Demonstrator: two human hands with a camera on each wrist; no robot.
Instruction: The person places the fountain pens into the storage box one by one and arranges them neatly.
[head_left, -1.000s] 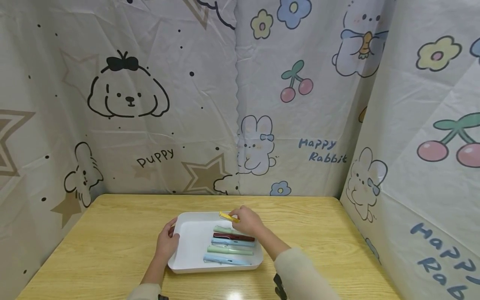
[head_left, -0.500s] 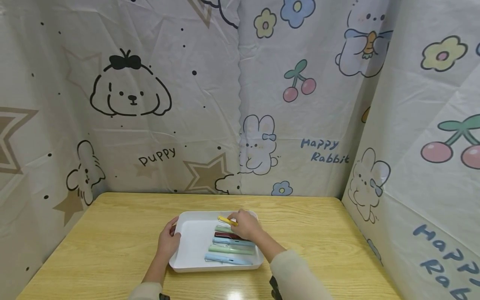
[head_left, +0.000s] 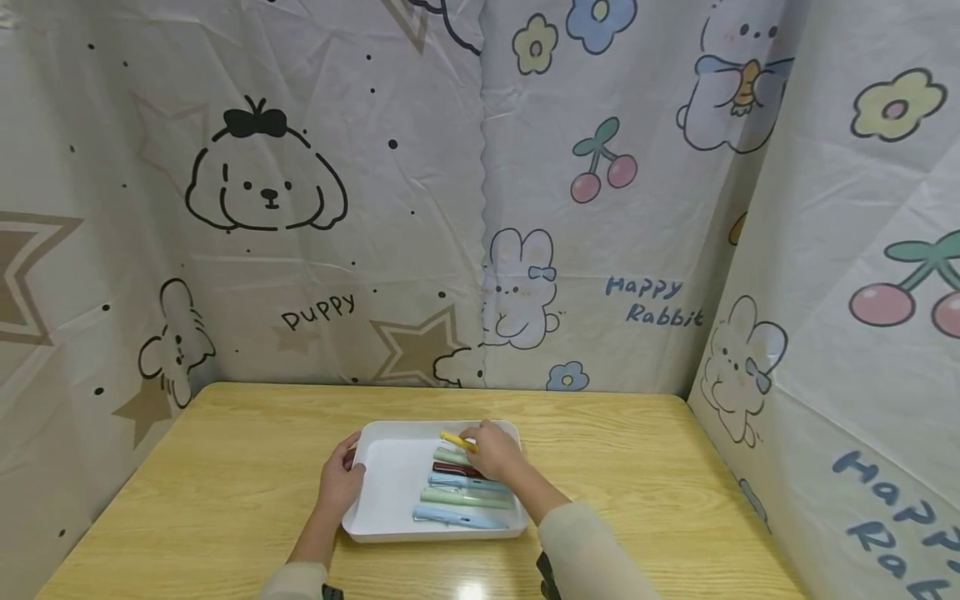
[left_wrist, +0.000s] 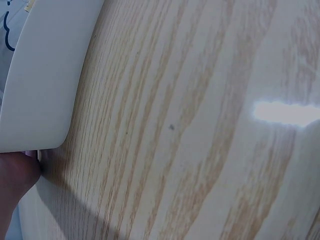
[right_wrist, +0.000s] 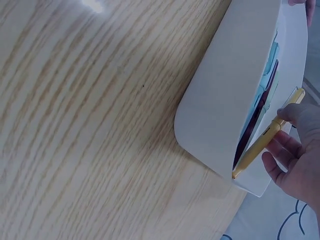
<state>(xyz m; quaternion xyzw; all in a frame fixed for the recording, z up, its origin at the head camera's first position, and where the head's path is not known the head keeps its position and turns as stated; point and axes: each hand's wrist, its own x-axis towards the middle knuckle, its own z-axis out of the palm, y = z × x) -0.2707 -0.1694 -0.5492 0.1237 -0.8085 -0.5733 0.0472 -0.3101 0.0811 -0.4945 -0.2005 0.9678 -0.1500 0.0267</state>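
In the head view my right hand (head_left: 493, 451) pinches a yellow pen (head_left: 458, 441) at the far right part of a white tray (head_left: 386, 533). The right wrist view shows thumb and fingers around the middle of the yellow pen (right_wrist: 260, 145), its lower end low at the tray's corner. My left hand (head_left: 340, 477) grips the tray's left side, thumb at the rim. Nearer me in the tray lie a pale green pen (head_left: 448, 456), a dark red pen (head_left: 453, 470), a light blue pen (head_left: 467, 482), another green pen (head_left: 463, 498) and another blue pen (head_left: 457, 517), roughly parallel.
The tray stands on a light wood table (head_left: 240, 483). Printed cloth (head_left: 405, 208) hangs behind the table and along both sides. The tray's left half shows bare white floor.
The yellow pen, still pinched in my right hand, has come slightly lower and nearer the other pens. My left hand keeps its place on the tray; the head view has shifted slightly.
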